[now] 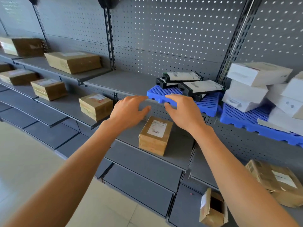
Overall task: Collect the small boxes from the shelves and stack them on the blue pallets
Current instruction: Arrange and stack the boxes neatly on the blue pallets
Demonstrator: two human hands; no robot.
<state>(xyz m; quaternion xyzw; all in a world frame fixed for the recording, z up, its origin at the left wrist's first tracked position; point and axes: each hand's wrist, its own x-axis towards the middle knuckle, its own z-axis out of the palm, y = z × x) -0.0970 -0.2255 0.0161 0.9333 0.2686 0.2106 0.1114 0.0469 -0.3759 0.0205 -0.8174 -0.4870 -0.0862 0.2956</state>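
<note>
A small brown labelled box [155, 135] stands on the middle grey shelf just below my hands. My left hand [129, 110] and my right hand [182, 108] hover above it with fingers spread, holding nothing. Right behind them a blue pallet [208, 105] lies on the upper shelf, carrying black-and-white flat boxes [196, 86]. A second blue pallet [246, 122] to the right bears several white boxes [255, 74].
More brown boxes sit on the shelves to the left, one [95, 106] close to my left hand and one [73, 62] higher up. An open carton [213, 208] and a crumpled brown box [277, 182] lie on lower shelves at right. Pale floor lies lower left.
</note>
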